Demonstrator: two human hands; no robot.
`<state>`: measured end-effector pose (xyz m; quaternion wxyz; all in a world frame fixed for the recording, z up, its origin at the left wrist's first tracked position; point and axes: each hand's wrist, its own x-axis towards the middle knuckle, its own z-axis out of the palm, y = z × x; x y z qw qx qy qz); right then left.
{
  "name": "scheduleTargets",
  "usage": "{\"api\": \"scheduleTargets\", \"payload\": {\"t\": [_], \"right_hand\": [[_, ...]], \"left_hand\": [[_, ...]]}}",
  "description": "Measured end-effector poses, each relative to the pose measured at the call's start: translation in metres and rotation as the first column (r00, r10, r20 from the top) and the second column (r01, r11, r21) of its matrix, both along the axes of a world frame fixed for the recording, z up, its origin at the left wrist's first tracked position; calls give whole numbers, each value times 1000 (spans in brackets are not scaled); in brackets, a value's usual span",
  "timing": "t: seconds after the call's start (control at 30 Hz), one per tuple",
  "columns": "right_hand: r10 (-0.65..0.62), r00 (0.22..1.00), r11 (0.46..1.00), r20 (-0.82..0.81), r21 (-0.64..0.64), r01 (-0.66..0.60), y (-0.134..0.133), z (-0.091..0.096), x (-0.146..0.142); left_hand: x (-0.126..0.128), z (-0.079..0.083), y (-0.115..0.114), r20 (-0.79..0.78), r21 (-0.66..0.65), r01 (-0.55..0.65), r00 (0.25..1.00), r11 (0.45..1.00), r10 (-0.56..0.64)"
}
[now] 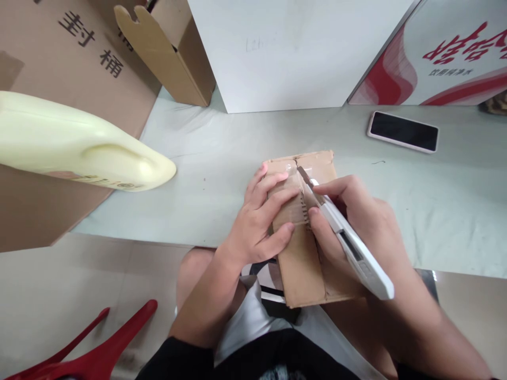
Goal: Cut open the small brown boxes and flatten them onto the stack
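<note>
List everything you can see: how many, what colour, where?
Table: one, pale green, middle
Small box: one, brown, taped, table's near edge
Knife: one, white, over small box
Phone: one, dark screen, right
Bottle: one, pale yellow, left
Large carton: one, brown, far left
Notched carton: one, brown, upper left
Panel: one, white, top centre
Printed carton: one, red and white, upper right
Furniture: one, red, lower left
Unclear object: one, dark, right edge
Top: one, black, bottom
Shorts: one pair, whitish, bottom
Left grip: one bare hand, on small box
Right grip: one bare hand, holding knife
</note>
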<state>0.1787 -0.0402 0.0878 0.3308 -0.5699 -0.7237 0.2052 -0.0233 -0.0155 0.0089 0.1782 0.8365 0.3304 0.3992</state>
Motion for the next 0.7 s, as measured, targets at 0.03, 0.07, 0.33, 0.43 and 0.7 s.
{"api": "scheduleTargets", "payload": {"t": [0.03,0.07,0.33,0.43,0.7], "right_hand": [[1,1000,1000,-6,-6,-1,0,1,0],[1,1000,1000,-10,-13,-1,0,1,0],[-12,999,1000,29,-22,13,-1,-1,0],[5,1000,1000,16,-30,-4,-1,1,0],[42,999,998,-3,-43,-42,-1,6,3]], "left_hand": [[0,0,0,0,2,1,1000,1000,-1],[0,0,0,1,2,-1,1000,1000,1],[0,-1,0,13,-14,-3,1000,1000,3],[1,0,0,8,-3,-5,1000,1000,5],[0,-1,1,14,-3,4,1000,1000,-4]]}}
